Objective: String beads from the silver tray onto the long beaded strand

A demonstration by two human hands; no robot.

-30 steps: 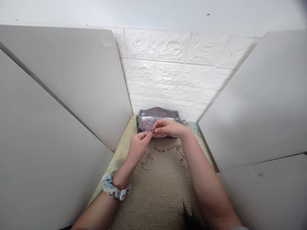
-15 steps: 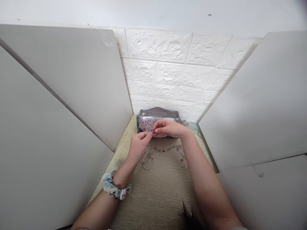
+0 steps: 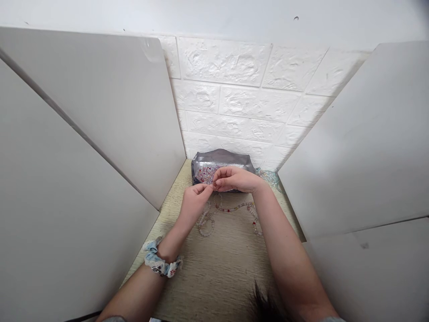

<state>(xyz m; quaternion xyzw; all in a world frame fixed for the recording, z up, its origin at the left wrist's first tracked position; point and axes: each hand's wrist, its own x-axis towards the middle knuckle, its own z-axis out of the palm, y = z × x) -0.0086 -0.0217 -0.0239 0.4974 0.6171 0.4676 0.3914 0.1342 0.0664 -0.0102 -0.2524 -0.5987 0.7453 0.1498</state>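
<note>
My left hand (image 3: 195,202) is closed in a pinch, thumb against forefinger, with a string of beads (image 3: 236,209) running up close beneath its fingertips. My right hand (image 3: 238,180) meets it from the right, also pinching; whatever is between its fingers is too small to make out. The fingertips of both hands nearly touch. Pale, red and yellow beads loop across the table below the hands, and my right forearm hides part of the strand. Just behind the hands stands a silvery pouch (image 3: 221,157), with many small loose beads (image 3: 205,174) showing at its front left.
A pale blue-green beaded or netted item (image 3: 270,176) lies right of the pouch. Grey-white panels flank the wood-grain table (image 3: 214,277) on the left (image 3: 100,98) and right (image 3: 368,134). A white brick-patterned wall (image 3: 231,100) closes the back. A scrunchie (image 3: 161,261) circles my left wrist.
Both hands keep nearly the same pinch at the same spot, with only slight finger movement. The view has shifted very slightly.
</note>
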